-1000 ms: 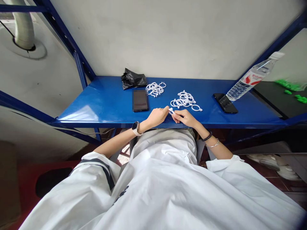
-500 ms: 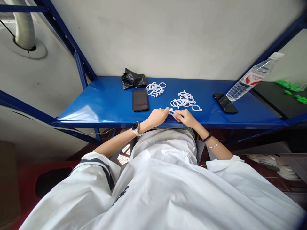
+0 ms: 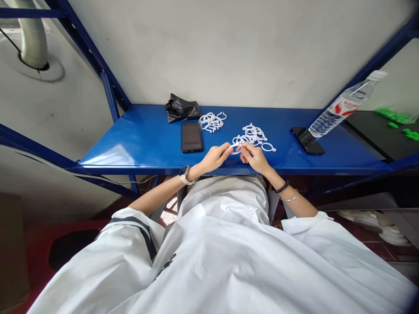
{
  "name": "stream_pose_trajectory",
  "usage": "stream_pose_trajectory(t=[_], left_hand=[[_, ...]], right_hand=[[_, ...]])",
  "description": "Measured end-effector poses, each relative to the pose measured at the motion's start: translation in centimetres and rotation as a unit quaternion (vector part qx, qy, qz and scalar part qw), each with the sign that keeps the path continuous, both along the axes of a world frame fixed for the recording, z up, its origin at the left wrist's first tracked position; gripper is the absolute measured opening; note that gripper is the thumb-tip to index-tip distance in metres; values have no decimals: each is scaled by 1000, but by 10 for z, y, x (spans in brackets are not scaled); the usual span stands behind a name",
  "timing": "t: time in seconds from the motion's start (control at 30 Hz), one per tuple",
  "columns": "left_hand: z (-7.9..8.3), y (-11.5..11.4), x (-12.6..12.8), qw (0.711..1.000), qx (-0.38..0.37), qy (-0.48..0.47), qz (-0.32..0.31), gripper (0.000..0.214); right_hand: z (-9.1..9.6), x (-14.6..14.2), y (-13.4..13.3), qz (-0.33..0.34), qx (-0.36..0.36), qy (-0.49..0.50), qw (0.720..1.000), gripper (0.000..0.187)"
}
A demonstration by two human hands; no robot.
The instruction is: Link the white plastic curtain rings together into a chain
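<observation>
A white plastic curtain ring (image 3: 235,152) is held between my two hands near the table's front edge. My left hand (image 3: 214,158) pinches it from the left with thumb and fingers. From the right, my right hand (image 3: 255,158) grips it with bent fingers, which partly hide it. Just beyond the hands lies a pile of white curtain rings (image 3: 253,133), with one separate ring (image 3: 268,147) at its right. Farther left is a second pile of rings (image 3: 212,122), where at least one has a gap in its loop.
On the blue table (image 3: 147,139) lie a crumpled black plastic bag (image 3: 181,108), a dark phone-like slab (image 3: 191,137) and a black phone (image 3: 307,141). A water bottle (image 3: 347,104) stands at the right. Green pieces (image 3: 394,117) lie on a dark surface beyond it.
Both hands have shifted slightly, and the fingers of my right hand have changed their position on the ring. The piles and other objects have stayed in place.
</observation>
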State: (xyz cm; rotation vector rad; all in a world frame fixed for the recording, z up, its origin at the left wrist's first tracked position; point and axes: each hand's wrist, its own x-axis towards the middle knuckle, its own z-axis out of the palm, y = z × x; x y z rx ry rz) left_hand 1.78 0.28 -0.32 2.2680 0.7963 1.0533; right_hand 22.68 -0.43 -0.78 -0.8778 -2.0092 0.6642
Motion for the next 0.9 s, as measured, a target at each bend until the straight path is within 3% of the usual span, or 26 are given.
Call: stream_pose_trajectory(t=[0.2, 0.9], left_hand=[[7, -2, -1, 990, -111, -9, -88, 56], [7, 0, -4, 988, -112, 49, -97, 58]], right_hand=[[0, 2, 0, 19, 27, -28, 999, 33], [-4, 2, 1, -43, 165, -144, 975, 44]])
